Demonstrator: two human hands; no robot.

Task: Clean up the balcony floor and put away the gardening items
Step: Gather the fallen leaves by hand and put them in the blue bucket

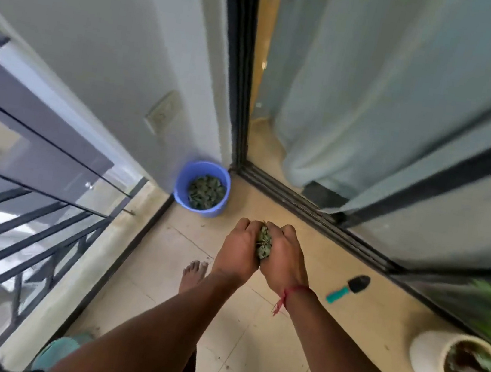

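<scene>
Your left hand (pixel 240 248) and right hand (pixel 283 254) are pressed together side by side, with the fingers curled inward around a clump of leaves (pixel 264 242). The two-hand cup likely serves to keep loose pieces from dropping between the palms. Only the top of the clump shows in the seam between the hands.

The hands hang above the floor (pixel 249 328), near the bucket (pixel 183 177) but not yet over it. The bucket stands in the corner against the wall, just beside the door track (pixel 312 217), and it already holds a layer of similar debris. Judged from this, the step in hand is carrying the load to the bucket.

Note these surrounding items:
- A trowel (pixel 349 288) lies flat on the floor to your right, apart from the hands and not yet put away.
- A pot (pixel 428 359) with soil and a plant stands further right, near the glass door.
- A curtain (pixel 375 109) hangs inside the open doorway.
- The railing (pixel 28 218) runs along the left edge.

Nothing lies between the hands and the bucket. Small specks remain scattered on the tiles. Your bare foot (pixel 194 273) is planted just short of the bucket.
</scene>
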